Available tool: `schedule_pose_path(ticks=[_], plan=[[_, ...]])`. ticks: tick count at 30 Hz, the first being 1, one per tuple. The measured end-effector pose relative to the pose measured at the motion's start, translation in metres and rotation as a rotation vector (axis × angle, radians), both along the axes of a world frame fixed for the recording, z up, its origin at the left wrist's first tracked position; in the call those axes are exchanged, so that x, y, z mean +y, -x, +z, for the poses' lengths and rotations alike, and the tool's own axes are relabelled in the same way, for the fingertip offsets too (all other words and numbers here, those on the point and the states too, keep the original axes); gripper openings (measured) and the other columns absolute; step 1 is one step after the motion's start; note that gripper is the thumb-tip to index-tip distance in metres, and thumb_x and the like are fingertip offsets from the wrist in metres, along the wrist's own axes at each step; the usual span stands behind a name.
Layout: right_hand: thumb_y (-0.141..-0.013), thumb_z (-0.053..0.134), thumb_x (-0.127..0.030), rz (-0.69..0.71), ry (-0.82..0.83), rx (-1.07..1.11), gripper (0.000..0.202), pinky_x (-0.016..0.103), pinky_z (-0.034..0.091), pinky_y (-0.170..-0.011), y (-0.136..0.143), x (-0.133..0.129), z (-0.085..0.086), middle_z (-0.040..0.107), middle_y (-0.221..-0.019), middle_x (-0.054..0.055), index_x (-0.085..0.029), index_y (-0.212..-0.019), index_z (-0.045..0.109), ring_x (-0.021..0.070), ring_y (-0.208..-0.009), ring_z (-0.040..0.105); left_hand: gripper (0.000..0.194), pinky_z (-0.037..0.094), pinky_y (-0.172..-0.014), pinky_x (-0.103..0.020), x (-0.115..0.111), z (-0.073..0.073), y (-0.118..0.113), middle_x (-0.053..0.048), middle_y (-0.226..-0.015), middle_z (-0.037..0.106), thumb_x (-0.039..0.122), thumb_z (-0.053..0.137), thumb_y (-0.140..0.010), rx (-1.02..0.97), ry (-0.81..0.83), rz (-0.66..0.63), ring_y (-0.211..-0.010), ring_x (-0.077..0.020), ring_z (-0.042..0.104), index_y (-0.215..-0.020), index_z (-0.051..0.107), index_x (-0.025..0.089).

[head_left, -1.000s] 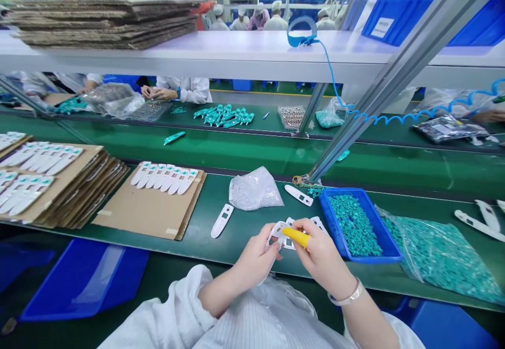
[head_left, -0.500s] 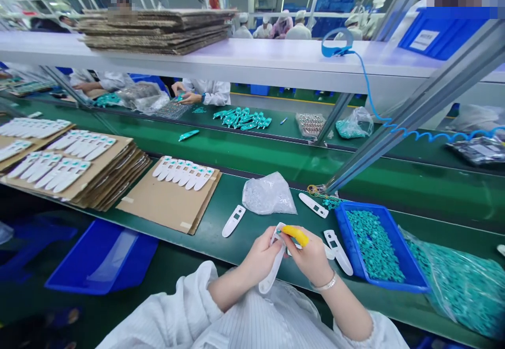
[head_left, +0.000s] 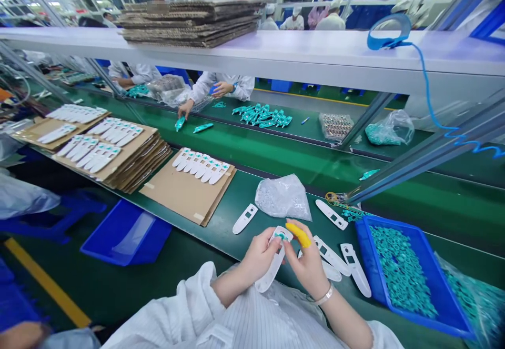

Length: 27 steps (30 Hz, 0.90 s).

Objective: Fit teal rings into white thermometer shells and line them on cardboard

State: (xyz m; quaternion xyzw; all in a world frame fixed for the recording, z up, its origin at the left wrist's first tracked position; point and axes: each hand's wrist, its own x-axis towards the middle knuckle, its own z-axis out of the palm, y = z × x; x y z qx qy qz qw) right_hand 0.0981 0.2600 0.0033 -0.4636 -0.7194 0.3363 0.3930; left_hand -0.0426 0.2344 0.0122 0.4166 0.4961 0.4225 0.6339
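A white plastic casing (head_left: 271, 267) with a small teal part (head_left: 281, 236) near its upper end is gripped between the fingers and thumb of my left hand (head_left: 258, 257). My right hand (head_left: 307, 262) has a yellow cover on one finger; its thumb touches the casing's upper end beside the teal part, fingers apart. More white casings lie close by: one (head_left: 245, 218) left of the clear plastic bag (head_left: 283, 197), one (head_left: 331, 214) right of it, and several (head_left: 355, 270) beside and partly behind my right hand.
A blue tray (head_left: 365, 249) of teal parts stands at the right, beside a plastic bag (head_left: 481, 299) of them. Cardboard (head_left: 177, 193) with a row of casings lies left. Across the green belt (head_left: 236, 151) a person's hand (head_left: 185, 108) holds a teal piece. A slanted metal post rises at right.
The view has turned, shifting the scene. My right fingers have loosened and spread near the casing's top, exposing the teal part. Across the belt, a person's hand has reached out with a teal piece.
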Motion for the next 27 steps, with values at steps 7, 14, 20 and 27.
schedule_pose_path(ticks=[7, 14, 20, 27], plan=[[-0.081, 0.052, -0.037, 0.068, 0.573, 0.459, 0.030, 0.029, 0.051, -0.062, 0.016, -0.004, 0.001, 0.064, -0.099, 0.008, -0.019, -0.104, 0.057, 0.0212, -0.089, 0.060, 0.029, 0.044, -0.055, -0.025, 0.000, 0.002, 0.003, -0.003, -0.074, 0.062, 0.046, 0.037, -0.087, 0.253, -0.065, 0.117, -0.062, -0.0170, 0.063, -0.098, 0.042, 0.020], [-0.078, 0.057, -0.039, 0.002, 0.583, 0.513, 0.027, 0.027, 0.048, -0.060, 0.022, 0.002, 0.005, 0.067, -0.086, 0.006, -0.018, -0.094, 0.058, 0.0175, -0.074, 0.060, 0.029, 0.042, -0.058, -0.028, 0.004, 0.005, 0.006, -0.005, -0.075, 0.064, 0.045, 0.035, -0.088, 0.391, -0.126, 0.091, -0.064, -0.0198, 0.063, -0.101, 0.043, 0.020], [-0.079, 0.055, -0.042, -0.004, 0.560, 0.441, 0.027, 0.025, 0.048, -0.060, 0.029, 0.008, -0.004, 0.067, -0.079, 0.005, -0.017, -0.089, 0.060, 0.0143, -0.065, 0.058, 0.032, 0.039, -0.060, -0.032, 0.001, 0.005, 0.010, -0.007, -0.073, 0.064, 0.045, 0.033, -0.088, 0.474, -0.118, 0.085, -0.067, -0.0242, 0.061, -0.104, 0.046, 0.020], [-0.075, 0.057, -0.047, 0.042, 0.600, 0.378, 0.040, 0.040, 0.044, -0.093, 0.063, 0.022, -0.024, 0.062, -0.110, 0.010, -0.020, -0.105, 0.056, 0.0225, -0.104, 0.056, 0.030, 0.043, -0.070, -0.029, 0.019, -0.015, 0.097, -0.004, -0.082, 0.061, 0.039, 0.034, -0.088, 0.804, -0.105, 0.306, -0.073, -0.0203, 0.057, -0.103, 0.053, 0.021]])
